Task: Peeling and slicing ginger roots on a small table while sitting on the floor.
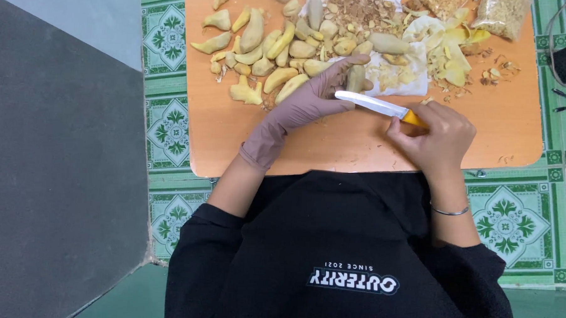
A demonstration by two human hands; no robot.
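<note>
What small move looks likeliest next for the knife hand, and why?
Probably drawing the knife along the ginger piece: the gloved left hand pinches that piece over the white cloth, and the right hand grips the yellow handle with the blade pointing at it.

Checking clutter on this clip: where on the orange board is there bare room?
Bare: the board at its near right corner, and its near left strip below the peeled ginger pieces. Crowded: the far half, with ginger, white cloth and peel scraps.
</note>
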